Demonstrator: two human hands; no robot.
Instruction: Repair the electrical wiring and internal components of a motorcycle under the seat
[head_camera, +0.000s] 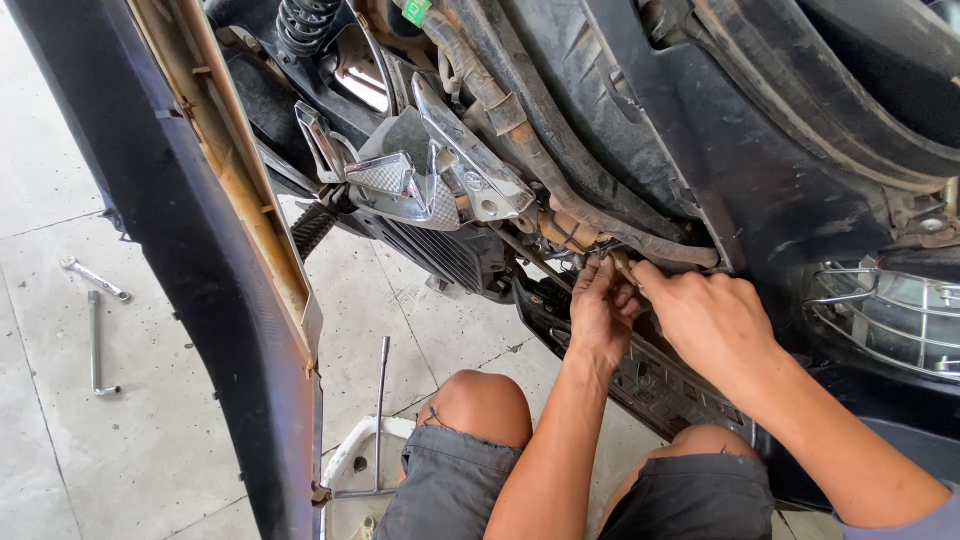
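Hands (640, 300) pinching small metal fitting (622, 264), under scooter hose (600, 232)

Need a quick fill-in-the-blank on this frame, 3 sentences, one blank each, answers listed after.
1. The left hand and right hand meet under the scooter's wrapped ____, close together.
2. The two metal wrenches lie on the ____ floor to the left.
3. The coil spring sits at the ____ of the picture.

Missing words: hose; concrete; top
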